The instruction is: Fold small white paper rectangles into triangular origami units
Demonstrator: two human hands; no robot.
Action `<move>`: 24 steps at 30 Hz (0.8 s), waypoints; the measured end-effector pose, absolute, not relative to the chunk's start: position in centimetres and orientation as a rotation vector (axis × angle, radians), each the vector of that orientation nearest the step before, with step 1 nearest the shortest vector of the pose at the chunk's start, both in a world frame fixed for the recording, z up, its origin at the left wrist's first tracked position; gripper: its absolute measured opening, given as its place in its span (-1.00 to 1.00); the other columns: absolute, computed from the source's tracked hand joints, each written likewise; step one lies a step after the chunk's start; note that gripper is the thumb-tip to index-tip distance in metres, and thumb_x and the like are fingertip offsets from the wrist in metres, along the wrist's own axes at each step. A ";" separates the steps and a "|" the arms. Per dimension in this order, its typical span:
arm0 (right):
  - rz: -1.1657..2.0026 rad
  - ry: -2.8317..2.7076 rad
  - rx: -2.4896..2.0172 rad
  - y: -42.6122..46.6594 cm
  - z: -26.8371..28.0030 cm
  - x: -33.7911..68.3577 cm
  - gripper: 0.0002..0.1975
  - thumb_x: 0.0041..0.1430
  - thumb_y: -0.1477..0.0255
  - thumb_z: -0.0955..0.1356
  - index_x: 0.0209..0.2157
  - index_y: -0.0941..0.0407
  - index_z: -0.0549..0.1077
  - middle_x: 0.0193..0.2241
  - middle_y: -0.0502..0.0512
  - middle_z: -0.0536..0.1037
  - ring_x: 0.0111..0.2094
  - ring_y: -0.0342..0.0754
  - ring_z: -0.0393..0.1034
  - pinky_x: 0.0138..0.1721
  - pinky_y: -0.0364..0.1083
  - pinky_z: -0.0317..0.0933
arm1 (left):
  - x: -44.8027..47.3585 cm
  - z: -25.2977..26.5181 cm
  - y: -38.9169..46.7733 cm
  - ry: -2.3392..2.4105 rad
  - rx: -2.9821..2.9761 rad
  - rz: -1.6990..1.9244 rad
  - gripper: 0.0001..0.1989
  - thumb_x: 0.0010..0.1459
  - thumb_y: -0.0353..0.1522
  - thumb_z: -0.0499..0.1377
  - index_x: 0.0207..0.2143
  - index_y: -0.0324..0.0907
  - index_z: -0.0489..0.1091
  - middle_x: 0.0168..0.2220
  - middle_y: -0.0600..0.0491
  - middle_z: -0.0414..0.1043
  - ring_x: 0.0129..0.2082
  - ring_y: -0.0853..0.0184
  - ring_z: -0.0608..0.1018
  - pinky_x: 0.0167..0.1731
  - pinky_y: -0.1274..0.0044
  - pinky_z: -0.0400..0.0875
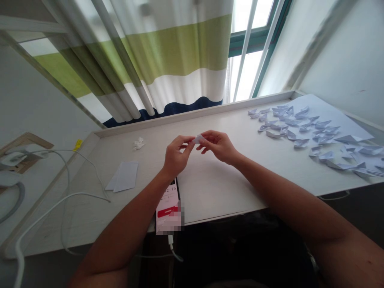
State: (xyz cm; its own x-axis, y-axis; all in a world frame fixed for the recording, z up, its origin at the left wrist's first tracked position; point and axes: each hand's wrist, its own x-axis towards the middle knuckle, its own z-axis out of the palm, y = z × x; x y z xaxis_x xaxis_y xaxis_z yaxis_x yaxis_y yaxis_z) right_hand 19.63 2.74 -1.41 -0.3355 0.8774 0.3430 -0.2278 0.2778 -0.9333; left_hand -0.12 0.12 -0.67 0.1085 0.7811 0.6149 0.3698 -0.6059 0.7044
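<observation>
A small piece of folded white paper [198,139] is held above the middle of the white desk [216,192]. My left hand [178,154] pinches its left side between thumb and fingers. On its right side, my right hand [219,146] grips it with thumb and index finger, the other fingers curled loosely below. Much of the paper is covered by my fingertips, so its exact folds cannot be made out. Many folded paper boats [303,124] lie spread over the right part of the desk.
Flat white paper sheets [126,176] and a crumpled tissue [138,144] lie on the left. A phone [168,204] with a plugged-in cable sits at the front edge under my left forearm. White cables [45,212] cross the left side. Curtains [180,48] hang behind the desk.
</observation>
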 end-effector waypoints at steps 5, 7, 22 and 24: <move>1.356 -1.398 -0.615 2.5 -1.1 19.7 -0.53 0.11 0.07 0.64 -0.15 0.10 0.60 -0.28 0.09 0.76 -0.28 0.01 0.71 -0.27 -0.01 0.63 | -0.2 -0.9 0.3 1.166 1.966 1.633 -0.83 0.29 -0.23 0.40 -0.20 -0.12 0.55 -0.23 0.04 0.67 -0.22 0.31 0.70 -0.21 0.49 0.64; 1.358 -1.382 -0.602 2.4 -1.0 19.6 -0.53 0.09 0.07 0.65 -0.15 0.10 0.60 -0.28 0.08 0.76 -0.28 0.01 0.71 -0.27 0.00 0.63 | -0.2 -0.7 0.1 1.162 1.992 1.643 -0.83 0.30 -0.22 0.39 -0.22 -0.12 0.57 -0.21 0.02 0.70 -0.19 0.29 0.71 -0.18 0.48 0.64; 1.333 -1.384 -0.668 2.4 -1.3 19.5 -0.47 0.08 0.03 0.64 -0.14 0.12 0.56 -0.32 0.13 0.75 -0.33 0.06 0.71 -0.25 0.07 0.63 | -0.1 -0.1 -0.1 1.199 1.749 1.538 -0.79 0.22 -0.32 0.42 -0.09 -0.12 0.61 -0.34 0.06 0.66 -0.31 0.30 0.68 -0.19 0.44 0.62; 1.332 -1.383 -0.676 2.4 -1.4 19.4 -0.45 0.07 0.02 0.64 -0.14 0.13 0.56 -0.32 0.14 0.75 -0.34 0.06 0.71 -0.26 0.06 0.63 | 0.1 -0.2 0.0 1.186 1.653 1.574 -0.77 0.16 -0.32 0.46 -0.13 -0.14 0.60 -0.32 0.05 0.64 -0.29 0.30 0.68 -0.20 0.46 0.62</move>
